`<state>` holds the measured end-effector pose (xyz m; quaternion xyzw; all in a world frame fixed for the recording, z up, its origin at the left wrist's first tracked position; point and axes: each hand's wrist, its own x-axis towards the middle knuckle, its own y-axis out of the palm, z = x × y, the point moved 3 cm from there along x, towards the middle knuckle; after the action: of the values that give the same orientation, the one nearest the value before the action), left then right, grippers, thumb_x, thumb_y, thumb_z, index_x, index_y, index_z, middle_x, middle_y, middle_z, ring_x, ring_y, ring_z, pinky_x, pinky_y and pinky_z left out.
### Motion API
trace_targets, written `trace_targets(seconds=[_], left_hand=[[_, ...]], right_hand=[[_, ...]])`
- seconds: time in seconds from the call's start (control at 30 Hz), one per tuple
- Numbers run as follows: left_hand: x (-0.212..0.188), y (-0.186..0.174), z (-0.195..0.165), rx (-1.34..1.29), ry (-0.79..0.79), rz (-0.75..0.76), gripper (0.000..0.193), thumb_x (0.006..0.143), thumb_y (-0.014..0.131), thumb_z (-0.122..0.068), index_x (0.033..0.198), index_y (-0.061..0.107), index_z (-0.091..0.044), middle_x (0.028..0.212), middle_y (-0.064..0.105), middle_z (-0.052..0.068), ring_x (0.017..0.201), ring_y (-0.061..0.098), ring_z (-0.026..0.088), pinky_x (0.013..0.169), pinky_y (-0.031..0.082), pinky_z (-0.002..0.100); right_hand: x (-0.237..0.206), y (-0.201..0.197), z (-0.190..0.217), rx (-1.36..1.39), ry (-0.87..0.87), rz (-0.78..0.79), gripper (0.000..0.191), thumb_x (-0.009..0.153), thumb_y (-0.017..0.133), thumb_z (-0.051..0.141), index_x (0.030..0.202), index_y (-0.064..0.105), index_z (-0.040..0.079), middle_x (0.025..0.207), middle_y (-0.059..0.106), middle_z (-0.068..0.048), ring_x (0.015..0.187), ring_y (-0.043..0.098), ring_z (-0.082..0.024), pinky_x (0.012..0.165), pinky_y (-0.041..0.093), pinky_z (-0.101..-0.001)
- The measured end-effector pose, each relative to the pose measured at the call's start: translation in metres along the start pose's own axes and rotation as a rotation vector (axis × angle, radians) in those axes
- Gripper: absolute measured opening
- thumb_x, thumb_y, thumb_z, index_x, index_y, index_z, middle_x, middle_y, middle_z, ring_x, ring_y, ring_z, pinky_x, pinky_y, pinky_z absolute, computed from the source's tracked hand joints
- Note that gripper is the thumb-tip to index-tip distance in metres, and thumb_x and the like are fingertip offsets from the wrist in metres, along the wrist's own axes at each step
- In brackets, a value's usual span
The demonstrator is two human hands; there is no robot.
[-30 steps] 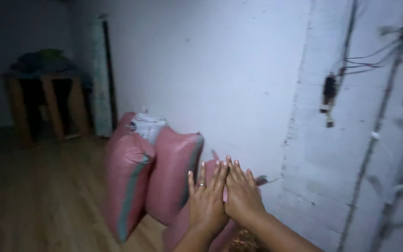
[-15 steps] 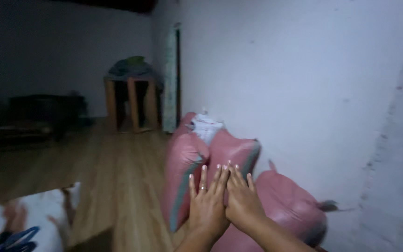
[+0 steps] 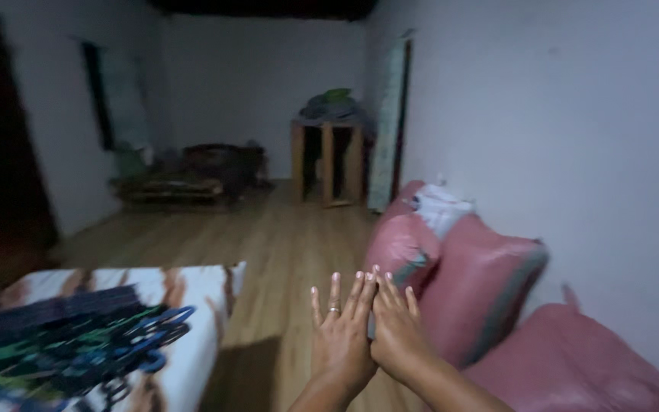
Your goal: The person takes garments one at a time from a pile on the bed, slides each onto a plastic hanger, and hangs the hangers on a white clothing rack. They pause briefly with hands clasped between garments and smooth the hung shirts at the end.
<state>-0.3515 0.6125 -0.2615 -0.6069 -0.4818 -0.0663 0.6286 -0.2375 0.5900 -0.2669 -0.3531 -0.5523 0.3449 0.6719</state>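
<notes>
Head view shows the left hand (image 3: 342, 336) and right hand (image 3: 396, 329) raised flat, fingers spread, index edges touching, grasping nothing. Just beyond them stand bulging pink woven sacks (image 3: 463, 278) against the white wall (image 3: 573, 152). Best kept level and steady, I'd judge.

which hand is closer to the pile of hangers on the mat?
Left. The left hand is on the hangers' side, though well apart across bare floor. The right hand presses against its far side, nearer the pink sacks.
</notes>
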Motion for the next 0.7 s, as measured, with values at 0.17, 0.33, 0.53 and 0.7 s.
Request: trace_targets(seconds=[0.17,0.33,0.53,0.7], left_hand=[[-0.025,-0.016,0.033,0.161,-0.14,0.094,0.109,0.071,0.076,-0.016,0.161,0.015,-0.02,0.171,0.022,0.004,0.154,0.004,0.034,0.118,-0.008,0.062],[-0.043,-0.042,0.074,0.22,-0.201,0.073,0.11,0.071,0.075,-0.018,0.162,0.015,-0.018,0.171,0.022,0.006,0.157,0.006,0.036,0.118,-0.007,0.061],[-0.067,-0.062,0.131,0.303,-0.28,0.037,0.109,0.07,0.075,-0.016,0.162,0.017,-0.018,0.169,0.026,0.005,0.155,0.009,0.036,0.118,-0.005,0.061],[-0.082,-0.073,0.188,0.335,-0.325,0.028,0.112,0.069,0.076,-0.016,0.164,0.018,-0.018,0.17,0.027,0.005,0.157,0.011,0.036,0.118,-0.003,0.062]], right_hand=[[0.009,0.023,0.042,0.013,-0.087,0.08,0.097,0.077,0.066,0.011,0.159,0.015,0.005,0.17,0.01,-0.014,0.156,0.006,-0.03,0.123,0.007,-0.0534],[0.027,0.053,0.085,0.073,-0.168,0.13,0.099,0.078,0.064,0.01,0.162,0.014,0.007,0.169,0.008,-0.012,0.157,0.004,-0.028,0.124,0.005,-0.0512],[0.05,0.088,0.147,0.15,-0.288,0.125,0.086,0.087,0.062,0.015,0.159,0.016,0.007,0.169,0.012,-0.013,0.156,0.008,-0.028,0.123,0.007,-0.0531],[0.069,0.112,0.194,0.191,-0.345,0.21,0.101,0.081,0.071,0.021,0.163,0.014,0.011,0.168,0.009,-0.012,0.156,0.006,-0.027,0.124,0.005,-0.0527]])
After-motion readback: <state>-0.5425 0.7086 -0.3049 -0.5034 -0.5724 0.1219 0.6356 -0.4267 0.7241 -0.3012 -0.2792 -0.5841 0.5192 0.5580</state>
